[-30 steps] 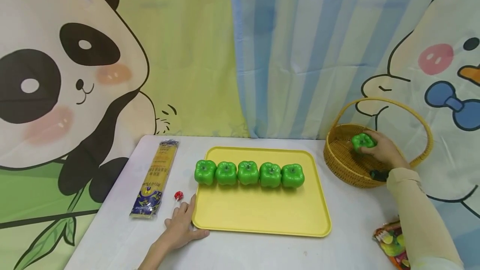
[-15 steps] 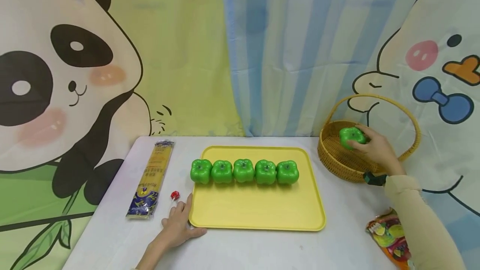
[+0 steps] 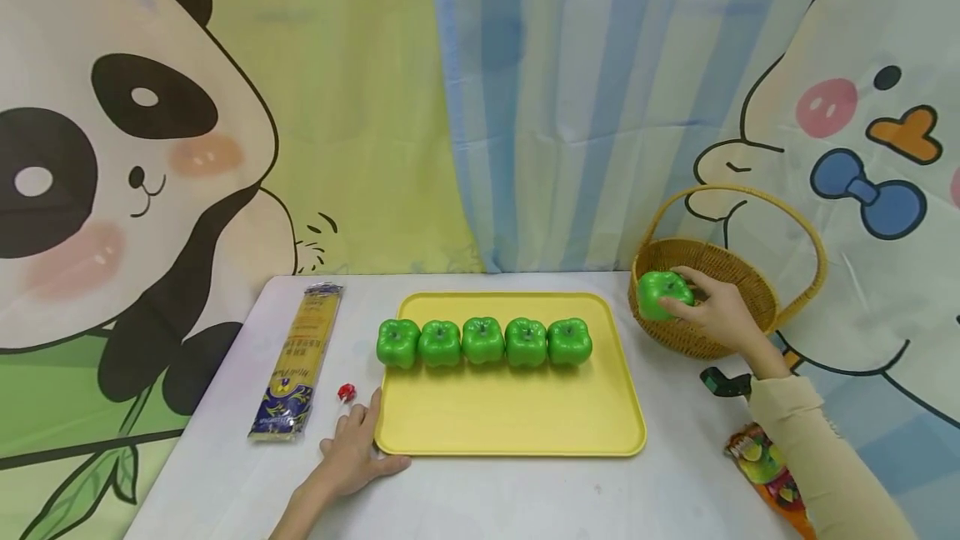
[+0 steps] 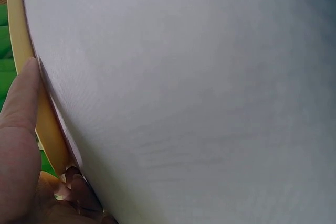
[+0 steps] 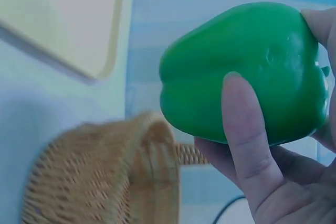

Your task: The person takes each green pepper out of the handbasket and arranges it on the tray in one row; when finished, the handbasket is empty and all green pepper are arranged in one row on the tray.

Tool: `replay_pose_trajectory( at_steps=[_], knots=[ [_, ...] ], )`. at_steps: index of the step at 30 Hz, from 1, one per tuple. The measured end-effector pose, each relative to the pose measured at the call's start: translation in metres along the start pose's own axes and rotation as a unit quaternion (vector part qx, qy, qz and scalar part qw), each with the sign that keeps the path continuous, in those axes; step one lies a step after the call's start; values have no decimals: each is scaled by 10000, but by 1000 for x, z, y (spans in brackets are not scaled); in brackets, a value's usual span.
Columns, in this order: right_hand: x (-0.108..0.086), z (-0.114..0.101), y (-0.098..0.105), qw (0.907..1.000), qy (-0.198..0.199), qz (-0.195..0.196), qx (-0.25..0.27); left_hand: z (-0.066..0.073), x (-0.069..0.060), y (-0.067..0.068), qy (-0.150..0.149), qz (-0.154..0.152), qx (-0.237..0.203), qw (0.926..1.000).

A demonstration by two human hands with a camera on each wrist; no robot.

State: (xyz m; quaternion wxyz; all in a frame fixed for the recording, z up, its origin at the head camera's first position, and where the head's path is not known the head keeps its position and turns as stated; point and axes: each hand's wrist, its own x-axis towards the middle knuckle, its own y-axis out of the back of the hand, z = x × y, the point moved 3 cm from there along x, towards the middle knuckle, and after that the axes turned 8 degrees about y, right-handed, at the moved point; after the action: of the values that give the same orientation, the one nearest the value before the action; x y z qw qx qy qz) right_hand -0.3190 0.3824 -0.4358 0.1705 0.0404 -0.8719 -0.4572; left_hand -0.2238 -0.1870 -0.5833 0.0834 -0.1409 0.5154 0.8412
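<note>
My right hand (image 3: 718, 313) grips a green bell pepper (image 3: 664, 295) over the left rim of a wicker basket (image 3: 697, 344). In the right wrist view, the thumb lies across the side of that bell pepper (image 5: 210, 72), and the basket (image 5: 79, 177) is below it. My left hand (image 3: 351, 455) rests at the front left corner of a yellow tray (image 3: 510, 432), touching its edge. The left wrist view has a straight digit against the tray rim (image 4: 17, 24). Several green bell peppers (image 3: 483, 341) form a row along the tray's back half.
Left of the tray lie a spaghetti packet (image 3: 298, 365) and a red lollipop (image 3: 347, 392). A colourful packet (image 3: 768, 473) lies at the front right, partly hidden by the right sleeve. The basket's tall handle (image 3: 813, 244) arches upward. A printed curtain (image 3: 360, 107) hangs behind the table.
My right hand has carried the bell pepper left and slightly nearer, from inside the basket to its left rim. The left hand stays at the tray corner. The head view has shifted slightly.
</note>
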Motion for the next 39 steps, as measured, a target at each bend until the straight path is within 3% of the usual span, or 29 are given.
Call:
replay_pose_trajectory(
  at_steps=[4, 16, 21, 39],
  knots=[
    [-4, -7, -21, 9998, 74, 19, -161, 0, 0, -1, 28, -2, 37, 10000],
    [-11, -7, -87, 9960, -190, -540, 682, 0, 2, 2, 6, 22, 74, 10000],
    [-12, -6, -95, 9941, -266, -592, 863, -1, 2, 1, 26, 25, 42, 10000],
    [-15, 3, -110, 9941, -462, -795, 574, -2, 0, -2, -16, 57, 28, 10000]
  ],
)
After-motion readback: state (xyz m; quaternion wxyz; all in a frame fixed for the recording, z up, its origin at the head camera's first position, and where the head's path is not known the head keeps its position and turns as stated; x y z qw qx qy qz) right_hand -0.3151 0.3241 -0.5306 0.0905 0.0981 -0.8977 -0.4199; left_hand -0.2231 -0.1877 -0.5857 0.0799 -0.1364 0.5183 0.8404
